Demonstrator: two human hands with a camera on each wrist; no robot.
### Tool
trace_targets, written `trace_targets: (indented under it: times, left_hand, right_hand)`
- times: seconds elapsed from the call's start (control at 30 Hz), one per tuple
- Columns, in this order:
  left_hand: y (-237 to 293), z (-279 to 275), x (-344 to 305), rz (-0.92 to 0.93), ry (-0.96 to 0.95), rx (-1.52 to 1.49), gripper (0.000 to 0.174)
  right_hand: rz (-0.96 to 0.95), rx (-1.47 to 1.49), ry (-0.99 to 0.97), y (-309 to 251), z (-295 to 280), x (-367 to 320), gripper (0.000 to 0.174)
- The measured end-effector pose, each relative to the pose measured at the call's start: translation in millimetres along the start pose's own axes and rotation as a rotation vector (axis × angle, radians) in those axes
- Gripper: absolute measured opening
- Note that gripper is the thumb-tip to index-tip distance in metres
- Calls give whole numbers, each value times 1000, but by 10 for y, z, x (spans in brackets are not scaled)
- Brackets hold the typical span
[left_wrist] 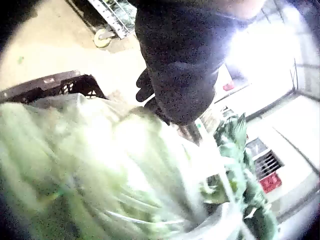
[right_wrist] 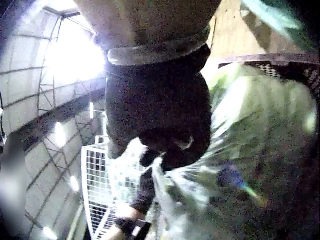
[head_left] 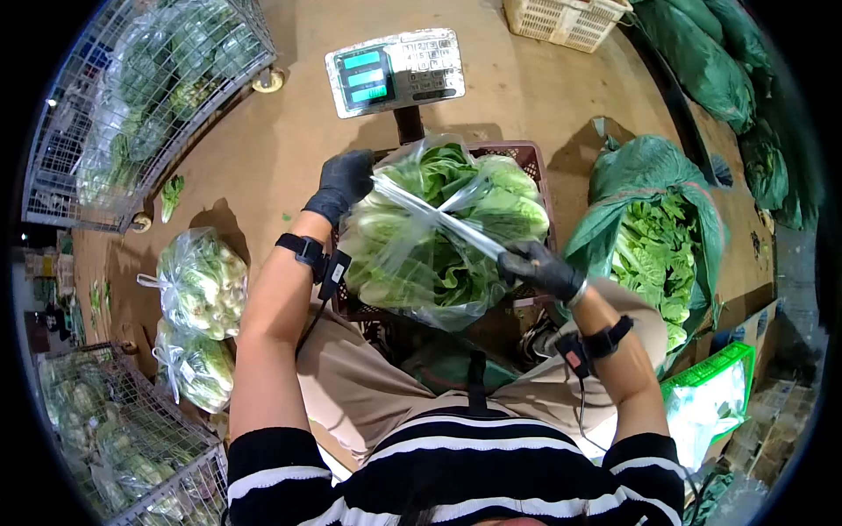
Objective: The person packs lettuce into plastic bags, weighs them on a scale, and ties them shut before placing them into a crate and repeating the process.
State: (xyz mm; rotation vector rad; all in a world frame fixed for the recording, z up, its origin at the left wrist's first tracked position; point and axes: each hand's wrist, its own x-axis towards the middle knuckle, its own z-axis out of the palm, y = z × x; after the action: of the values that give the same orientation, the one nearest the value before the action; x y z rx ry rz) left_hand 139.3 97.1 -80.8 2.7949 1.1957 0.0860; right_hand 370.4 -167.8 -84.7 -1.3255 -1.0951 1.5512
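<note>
A large clear plastic bag (head_left: 408,237) packed with leafy green heads, pale at their stems, sits on a dark red-brown crate (head_left: 528,156) in front of the person. The black-gloved left hand (head_left: 345,182) grips one twisted end of the bag at its upper left. At the lower right, the right hand (head_left: 544,270), also gloved in black, holds the other twisted end. Between them the stretched plastic crosses itself over the middle of the greens. In the right wrist view, bunched film runs from under the curled fingers of the right hand (right_wrist: 160,110). The left fingertips are partly hidden in the left wrist view.
A scale display (head_left: 395,72) stands behind the crate. Tied bags of greens (head_left: 203,285) lie at left, near wire cages (head_left: 149,114). To the right are an open green sack (head_left: 649,202) of leafy greens and a bright green basket (head_left: 710,394). A cream crate (head_left: 566,22) stands farther back.
</note>
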Motion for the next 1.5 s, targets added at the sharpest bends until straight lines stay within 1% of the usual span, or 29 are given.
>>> trace_targets:
  times: [0.03, 0.1, 0.17, 0.23, 0.3, 0.37, 0.43, 0.5, 0.53, 0.6, 0.63, 0.7, 0.73, 0.77, 0.8, 0.83, 0.9, 0.93, 0.97, 1.03, 1.1, 1.17, 1.23, 1.27, 1.3, 1.37, 1.4, 1.43, 1.5]
  left_hand:
    - [-114, 253, 27, 6, 2, -15, 20]
    - [-166, 373, -41, -62, -1, -99, 21]
    - [-281, 526, 138, -109, -26, -173, 22]
    - [-393, 618, 198, -120, -129, -294, 18]
    - [-375, 655, 218, -45, -113, -312, 12]
    - [-450, 637, 260, -56, -167, -354, 11]
    - [-514, 681, 305, -3, -86, -350, 12]
    - [-490, 684, 369, -67, -221, -399, 18]
    - [-387, 496, 388, -71, -198, -394, 18]
    - [-68, 95, 408, -198, 199, -144, 33]
    - [29, 24, 469, -197, 204, -151, 33]
    - [190, -232, 473, -131, 202, -301, 40]
    - [326, -250, 481, -130, 206, -310, 40]
    - [475, -297, 430, -146, 184, -698, 39]
    - [574, -464, 273, -141, 161, -1061, 37]
    - [640, -513, 252, -115, 183, -1049, 33]
    - [869, -725, 6, -203, -86, -1373, 30]
    - [858, -684, 19, -190, -116, -1395, 35]
    - [889, -645, 1, -180, -113, -1394, 35]
    - [987, -594, -131, 68, 220, -1146, 38]
    - [1058, -581, -340, 193, 265, -1026, 43]
    - [1106, -668, -423, 164, 195, -1098, 48]
    - [1107, -613, -442, 182, 204, -1141, 49]
    - [1124, -568, -437, 196, 208, -1188, 50]
    - [1131, -544, -447, 194, 216, -1186, 50]
    - [1196, -468, -460, 97, 133, -1460, 50]
    - [1219, -505, -483, 72, 36, -1577, 48]
    - [1205, -479, -477, 70, 36, -1579, 48]
    - [1167, -441, -411, 69, -42, -1589, 50]
  right_hand:
    - [138, 60, -35, 305, -109, 23, 38]
    - [206, 130, -60, 299, -55, -49, 36]
    - [207, 186, -68, 465, 33, -86, 31]
    - [156, 226, 24, 357, 117, -112, 28]
    - [201, 138, 58, 438, 172, -208, 26]
    - [216, 519, 76, 631, 157, -80, 25]
    - [238, 518, 6, 683, 93, -19, 26]
    - [287, 456, 36, 651, 85, 0, 23]
    - [271, 441, 27, 506, 95, 27, 23]
    - [19, -73, -1, 80, 103, 25, 24]
    - [20, -81, 2, -14, 105, 42, 24]
    - [-585, -492, 132, -221, 192, 23, 26]
    - [-551, -588, 58, -403, 160, 3, 20]
    - [-556, -595, 59, -513, 178, 21, 20]
    - [-469, -130, 66, -617, 317, -2, 21]
    - [-333, 320, 60, -706, 319, 85, 22]
    - [-406, 358, 96, -767, 384, 322, 30]
    - [-437, 367, 109, -769, 423, 403, 33]
    - [-440, 278, 174, -746, 449, 460, 32]
    - [-453, 183, 237, -749, 487, 512, 31]
    - [-732, -343, 383, -755, 550, 558, 28]
    - [-715, -276, 418, -741, 570, 599, 20]
    - [-965, -417, 365, -709, 577, 686, 16]
    - [-865, -444, 365, -674, 565, 689, 12]
    - [-870, -446, 358, -663, 556, 712, 12]
    - [-805, -499, 382, -629, 507, 733, 10]
    - [-799, -489, 491, -631, 545, 758, 11]
    - [-796, -490, 489, -613, 544, 772, 11]
    - [-833, -579, 609, -612, 530, 785, 14]
